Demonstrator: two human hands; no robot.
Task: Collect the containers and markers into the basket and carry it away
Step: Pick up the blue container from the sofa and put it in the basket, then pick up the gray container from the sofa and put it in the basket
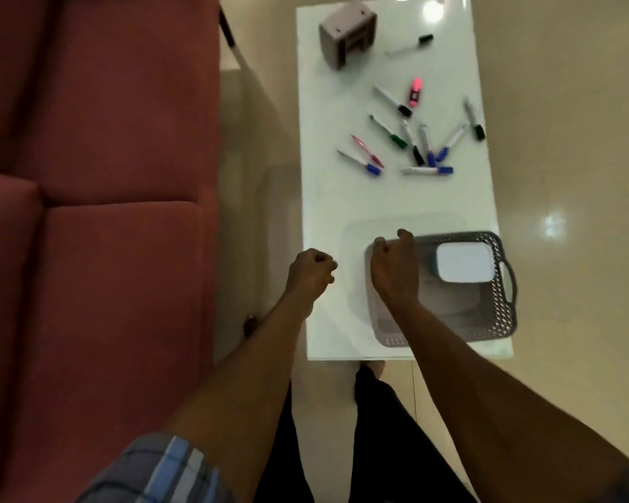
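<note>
- Markers (420, 139) scattered mid-desk, straight ahead of both hands, well beyond basket (502, 321).
- Right hand (394, 270) nearer, curled on basket's left rim; left hand (311, 270) clenched, empty.
- White container (463, 261) already in basket.

Floor (567, 147): glossy beige tile, bright ceiling-light reflections at the right and top. Table (342, 212): white, glossy, rectangular, standing on the tile. Sofa (99, 176): red fabric, seamed cushions, just left of the table, narrow floor gap between.
</note>
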